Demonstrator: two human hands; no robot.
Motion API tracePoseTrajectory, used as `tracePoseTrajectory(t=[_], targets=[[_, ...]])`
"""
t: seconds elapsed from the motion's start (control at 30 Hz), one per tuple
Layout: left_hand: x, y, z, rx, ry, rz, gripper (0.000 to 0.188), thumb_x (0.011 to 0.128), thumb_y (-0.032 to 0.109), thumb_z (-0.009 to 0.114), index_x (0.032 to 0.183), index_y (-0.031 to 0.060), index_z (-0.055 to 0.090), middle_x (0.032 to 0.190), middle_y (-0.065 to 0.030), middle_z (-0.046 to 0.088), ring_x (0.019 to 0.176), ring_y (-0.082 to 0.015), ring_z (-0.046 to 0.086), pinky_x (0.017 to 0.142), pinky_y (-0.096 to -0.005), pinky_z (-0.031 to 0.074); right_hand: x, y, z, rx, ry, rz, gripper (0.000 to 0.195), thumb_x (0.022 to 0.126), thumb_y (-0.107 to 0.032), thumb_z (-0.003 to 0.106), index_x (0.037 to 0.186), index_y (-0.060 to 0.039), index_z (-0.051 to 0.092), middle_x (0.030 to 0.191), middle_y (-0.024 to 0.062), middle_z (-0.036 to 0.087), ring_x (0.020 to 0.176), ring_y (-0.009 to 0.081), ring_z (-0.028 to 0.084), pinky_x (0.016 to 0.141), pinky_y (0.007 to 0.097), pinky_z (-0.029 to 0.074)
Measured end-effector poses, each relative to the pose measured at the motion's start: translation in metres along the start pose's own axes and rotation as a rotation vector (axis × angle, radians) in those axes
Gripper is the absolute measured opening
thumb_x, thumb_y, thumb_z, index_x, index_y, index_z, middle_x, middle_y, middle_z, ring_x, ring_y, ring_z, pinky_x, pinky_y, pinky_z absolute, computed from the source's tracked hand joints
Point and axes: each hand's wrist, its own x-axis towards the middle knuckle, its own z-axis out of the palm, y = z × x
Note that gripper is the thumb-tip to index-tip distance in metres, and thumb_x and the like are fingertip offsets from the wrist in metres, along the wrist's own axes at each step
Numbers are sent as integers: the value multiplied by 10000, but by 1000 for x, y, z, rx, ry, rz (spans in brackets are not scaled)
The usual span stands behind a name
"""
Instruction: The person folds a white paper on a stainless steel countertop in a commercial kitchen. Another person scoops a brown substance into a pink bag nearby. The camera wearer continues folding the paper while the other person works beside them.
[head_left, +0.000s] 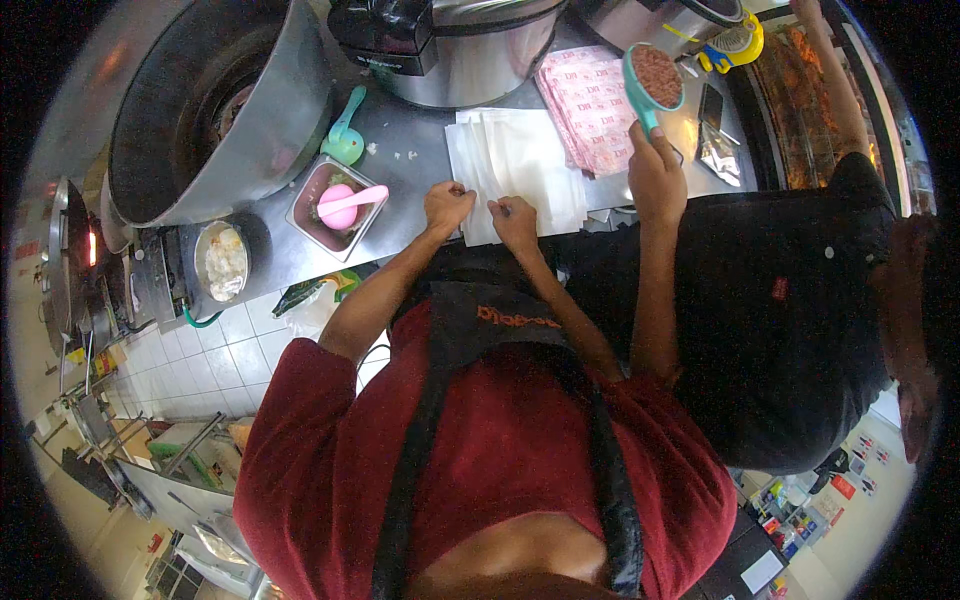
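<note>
A fanned stack of white paper sheets lies on the steel table before me. My left hand is at the stack's left edge, thumb and fingers drawn together. Over the near part of the sheets is my right hand, its fingers curled. Whether either hand pinches a sheet is too small to tell. Pink-and-white printed wrapping paper lies to the right of the white sheets. Above its right side, a co-worker's hand holds up a teal scoop heaped with reddish-brown rice.
At left stand a large metal pot, a steel pan with a pink scoop, a green scoop and a bowl. A steel cooker stands at the back. A co-worker in black is close on my right.
</note>
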Motion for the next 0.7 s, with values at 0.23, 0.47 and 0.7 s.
tracePoseTrajectory(t=[0.23,0.47,0.7], targets=[[2,-7,8,-173,-89,-78,346,671,271,796,878,8,708,800,-107,712,731,-202,686,702,-317,538,1,-3,-1,28,32,-16,268,754,-248,706,722,13,655,754,206,626,755,387,598,714,463,480],[5,-2,4,-130,-160,-113,379,658,260,819,900,-9,706,781,-89,709,693,-154,669,674,-289,537,6,-26,-14,-88,-130,59,360,770,-321,740,798,34,687,811,211,653,772,338,650,711,405,508],[4,2,-2,-72,-163,-107,345,632,250,823,871,24,717,762,-96,701,700,-181,672,695,-307,535,3,2,0,-36,-26,39,340,746,-256,769,833,59,677,822,220,660,743,335,662,682,384,519]])
